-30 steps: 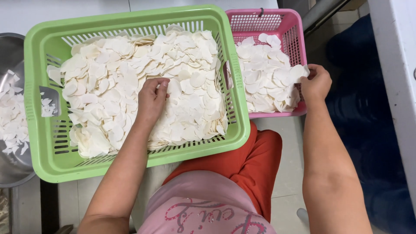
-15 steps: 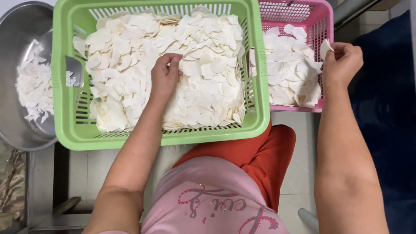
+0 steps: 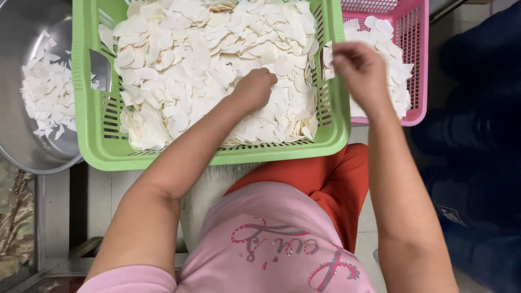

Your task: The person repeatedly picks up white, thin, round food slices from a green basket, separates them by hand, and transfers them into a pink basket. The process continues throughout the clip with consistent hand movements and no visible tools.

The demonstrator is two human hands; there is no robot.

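- A large green slotted basket (image 3: 92,141) was seen resting across the lap, filled close to its rim with a heap of thin white slices (image 3: 190,59)
- A round metal basin (image 3: 21,146) was seen just beside the green basket on its left, with a thinner scatter of the same white pieces lying in it
- A smaller pink slotted basket (image 3: 415,59) was set touching the green one on its right, with more white slices piled inside
- The left hand (image 3: 254,89) was laid on the heap in the green basket, its fingers curled down into the slices; whether anything was pinched under them could not be told
- The right hand (image 3: 361,70) was held above the edge where the two baskets meet, its grip pressed together on what looked like one small white slice (image 3: 328,55), though motion blur left this uncertain
- It was judged that the green basket, being borne on the knees and not on a table, could be tipped by a shift of the legs, and slices spilled over its near rim
- It was also judged that a slice so thin could be snapped by too hard a pinch, or dropped into the gap between the baskets
- A pale tiled floor (image 3: 363,135) was made out below, with a metal frame at lower left and dark blue fabric (image 3: 477,163) at the right edge
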